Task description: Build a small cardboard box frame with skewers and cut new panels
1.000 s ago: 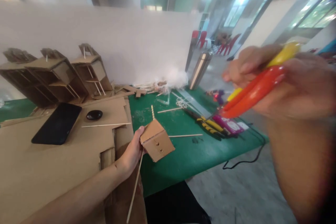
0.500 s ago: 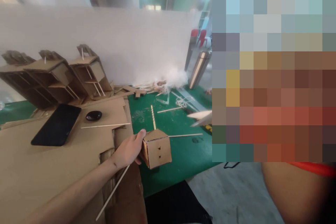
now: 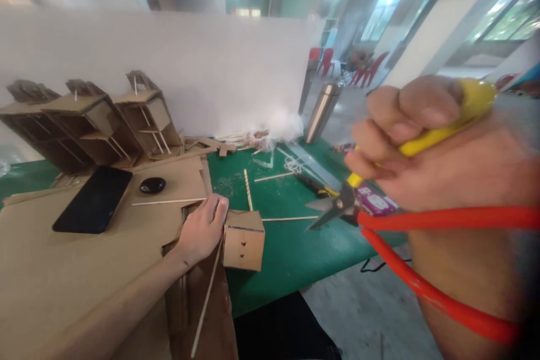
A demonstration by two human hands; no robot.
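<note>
My left hand (image 3: 205,225) is closed at the left side of a small cardboard box (image 3: 243,242) with two holes in its front; some fingertips are hidden. A thin wooden stick (image 3: 206,301) slants down from beneath that hand. Close to the camera on the right, my right hand (image 3: 415,129) is a blurred fist around a yellow handle (image 3: 432,138). Just below the fist are red-handled scissors (image 3: 343,202), blades parted and pointing left over the green table. How the yellow handle and the scissors join, if at all, I cannot make out.
Three cardboard shelf models (image 3: 147,118) stand at the back left. A black phone (image 3: 95,199), a round black object (image 3: 152,185) and a stick lie on cardboard sheeting (image 3: 126,270). A steel flask (image 3: 323,112), string (image 3: 296,164) and a twisted yellow-white stick (image 3: 247,188) are on the green table (image 3: 291,259).
My right hand and the scissors, largely covered by a blurred-out block before, now show plainly. The box and my left hand have shifted slightly left, and the slanting stick has swung to the right.
</note>
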